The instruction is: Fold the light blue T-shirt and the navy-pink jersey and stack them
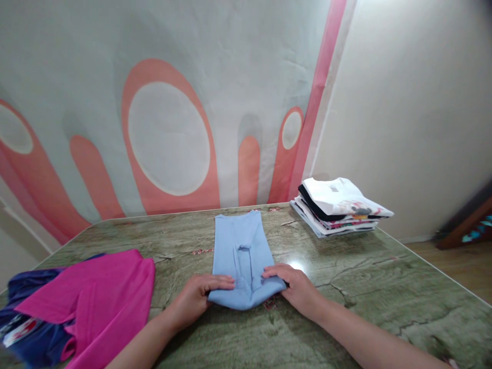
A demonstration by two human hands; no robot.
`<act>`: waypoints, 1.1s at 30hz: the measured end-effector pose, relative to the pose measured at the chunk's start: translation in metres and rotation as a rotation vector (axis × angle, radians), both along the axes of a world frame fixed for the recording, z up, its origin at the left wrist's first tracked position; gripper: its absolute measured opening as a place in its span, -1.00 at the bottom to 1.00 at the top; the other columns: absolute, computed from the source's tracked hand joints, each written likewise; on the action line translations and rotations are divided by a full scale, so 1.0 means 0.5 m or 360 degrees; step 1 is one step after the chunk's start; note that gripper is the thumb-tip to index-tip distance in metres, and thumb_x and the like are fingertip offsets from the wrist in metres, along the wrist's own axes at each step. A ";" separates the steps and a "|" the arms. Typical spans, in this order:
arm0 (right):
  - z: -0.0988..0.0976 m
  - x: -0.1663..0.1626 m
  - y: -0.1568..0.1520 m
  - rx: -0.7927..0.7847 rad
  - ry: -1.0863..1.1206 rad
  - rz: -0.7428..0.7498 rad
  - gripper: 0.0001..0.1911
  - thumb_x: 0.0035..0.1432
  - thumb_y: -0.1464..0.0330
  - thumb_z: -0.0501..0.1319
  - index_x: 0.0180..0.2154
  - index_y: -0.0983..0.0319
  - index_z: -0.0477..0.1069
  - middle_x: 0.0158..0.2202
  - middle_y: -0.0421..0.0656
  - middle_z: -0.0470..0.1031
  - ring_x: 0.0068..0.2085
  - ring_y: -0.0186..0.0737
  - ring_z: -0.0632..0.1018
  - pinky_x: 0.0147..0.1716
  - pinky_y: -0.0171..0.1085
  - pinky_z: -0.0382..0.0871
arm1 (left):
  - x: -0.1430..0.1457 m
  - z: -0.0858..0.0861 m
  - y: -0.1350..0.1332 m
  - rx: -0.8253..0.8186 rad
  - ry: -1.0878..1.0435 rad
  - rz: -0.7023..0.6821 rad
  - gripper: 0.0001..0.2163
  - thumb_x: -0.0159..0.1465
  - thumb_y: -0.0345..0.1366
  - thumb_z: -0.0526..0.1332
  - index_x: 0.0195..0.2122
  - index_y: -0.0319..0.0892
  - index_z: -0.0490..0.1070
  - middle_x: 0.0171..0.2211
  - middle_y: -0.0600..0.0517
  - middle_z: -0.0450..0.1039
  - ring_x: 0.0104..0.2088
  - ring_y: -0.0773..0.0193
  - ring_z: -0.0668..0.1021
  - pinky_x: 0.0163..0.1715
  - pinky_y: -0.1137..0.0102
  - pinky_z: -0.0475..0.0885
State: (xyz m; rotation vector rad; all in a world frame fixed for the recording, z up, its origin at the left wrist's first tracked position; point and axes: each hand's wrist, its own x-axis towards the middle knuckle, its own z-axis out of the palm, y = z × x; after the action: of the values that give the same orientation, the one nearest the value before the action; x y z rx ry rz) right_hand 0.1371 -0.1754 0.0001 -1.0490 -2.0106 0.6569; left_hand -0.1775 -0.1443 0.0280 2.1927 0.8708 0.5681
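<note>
Two hands, the left hand (200,297) and right hand (295,289), each pinch a near corner of one light blue garment (240,246) lying lengthwise mid-table (384,287). One pink garment (100,297) lies left over one dark blue garment (34,343). One stack of folded clothes (338,207) sits far right.

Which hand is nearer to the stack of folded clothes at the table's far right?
Right. The right hand, on the light blue folded garment, lies left of the stack of folded clothes, toward the person; the left hand sits farther left across that garment.
</note>
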 end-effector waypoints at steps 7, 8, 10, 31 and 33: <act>0.002 0.002 0.001 0.0046 -0.0127 0.0111 -0.45 -0.01 0.67 0.04 -0.08 0.09 0.50 -0.04 -0.21 0.56 0.07 -0.21 0.49 0.18 -0.08 0.16 | 0.004 0.019 -0.008 0.0078 0.0096 -0.0041 -0.67 0.24 -0.42 0.15 -0.02 0.03 0.52 -0.01 0.02 0.50 0.04 0.16 0.52 0.09 0.22 0.36; 0.005 0.003 -0.002 0.0044 -0.0135 0.0114 -0.44 0.00 0.66 0.04 -0.06 0.08 0.49 -0.05 -0.22 0.56 0.06 -0.22 0.50 0.19 -0.08 0.15 | 0.004 0.024 -0.011 0.0061 0.0101 -0.0035 -0.67 0.24 -0.41 0.16 -0.02 0.03 0.52 -0.01 0.02 0.50 0.04 0.15 0.52 0.09 0.22 0.37; 0.013 0.004 -0.008 0.0035 -0.0140 0.0118 -0.44 0.01 0.66 0.05 -0.04 0.07 0.48 -0.05 -0.23 0.56 0.05 -0.22 0.51 0.20 -0.10 0.15 | 0.005 0.035 -0.018 0.0011 0.0106 -0.0027 -0.70 0.25 -0.37 0.18 -0.03 0.04 0.52 -0.01 0.02 0.50 0.02 0.15 0.53 0.08 0.23 0.38; 0.145 0.038 -0.074 -0.0638 -0.0304 0.0523 -0.50 -0.03 0.63 0.09 -0.15 0.09 0.57 -0.25 -0.28 0.62 -0.26 -0.31 0.60 -0.22 -0.41 0.39 | 0.036 0.184 -0.094 -0.0571 0.0268 -0.0409 -0.75 0.24 -0.40 0.18 -0.15 -0.03 0.60 -0.25 0.13 0.62 -0.25 0.28 0.62 -0.22 0.54 0.41; 0.155 0.037 -0.081 -0.0708 -0.0317 0.0609 -0.54 -0.03 0.61 0.12 -0.16 0.10 0.58 -0.26 -0.27 0.63 -0.27 -0.31 0.59 -0.25 -0.42 0.38 | 0.039 0.185 -0.105 -0.0621 0.0253 -0.0462 -0.72 0.21 -0.45 0.19 -0.14 -0.03 0.59 -0.24 0.14 0.61 -0.26 0.28 0.62 -0.24 0.54 0.41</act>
State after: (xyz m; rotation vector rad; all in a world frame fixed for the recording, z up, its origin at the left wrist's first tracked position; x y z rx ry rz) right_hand 0.1555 -0.2160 0.0774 -1.0117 -2.3264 1.2915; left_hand -0.1579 -0.1968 0.1203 1.9697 0.6596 0.0737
